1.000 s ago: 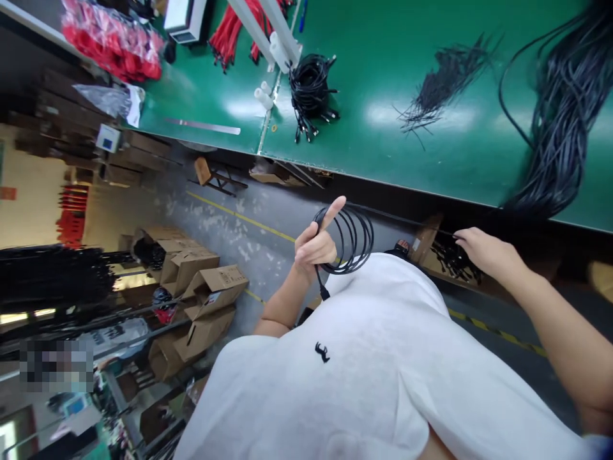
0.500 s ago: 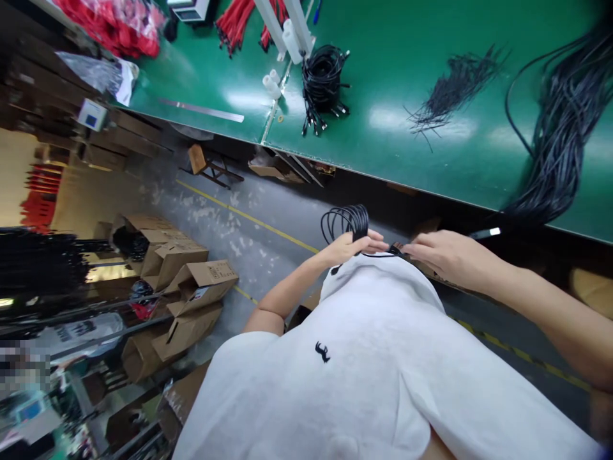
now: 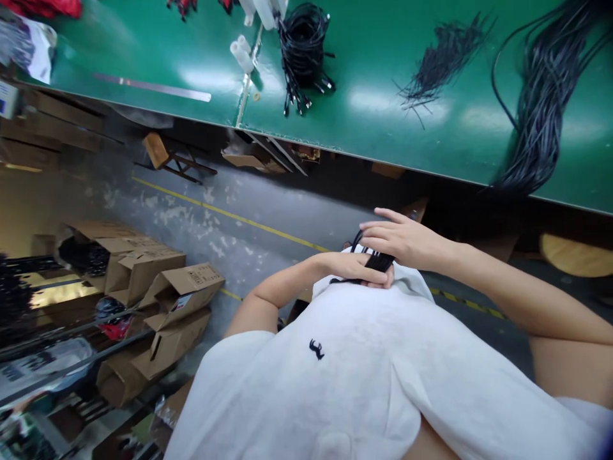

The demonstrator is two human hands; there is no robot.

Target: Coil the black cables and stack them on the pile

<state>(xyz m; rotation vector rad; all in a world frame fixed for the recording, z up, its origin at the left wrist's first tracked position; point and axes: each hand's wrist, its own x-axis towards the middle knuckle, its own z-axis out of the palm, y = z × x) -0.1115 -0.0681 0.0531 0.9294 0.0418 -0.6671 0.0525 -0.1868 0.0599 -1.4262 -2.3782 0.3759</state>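
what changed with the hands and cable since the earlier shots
The right hand came in from the far right to the cable coil; the left hand shifted right, still holding it. The loose black cables stayed on the green table.

Workshop, industrial, of the cable-handling sort. Evidence: long green workbench (image 3: 364, 134), ahead of the fingers (image 3: 383, 225). On it, ahead and somewhat left of the fingers, one bundle of coiled black cables (image 3: 302, 48) with metal plugs; ahead and right, scattered short black strands (image 3: 438, 64); farther right, a thick black cable hank (image 3: 541, 115). Left of the fingers: worn grey floor (image 3: 230, 195) with yellow marking line (image 3: 263, 227); farther left, open cardboard boxes (image 3: 186, 291), several, grouped together.
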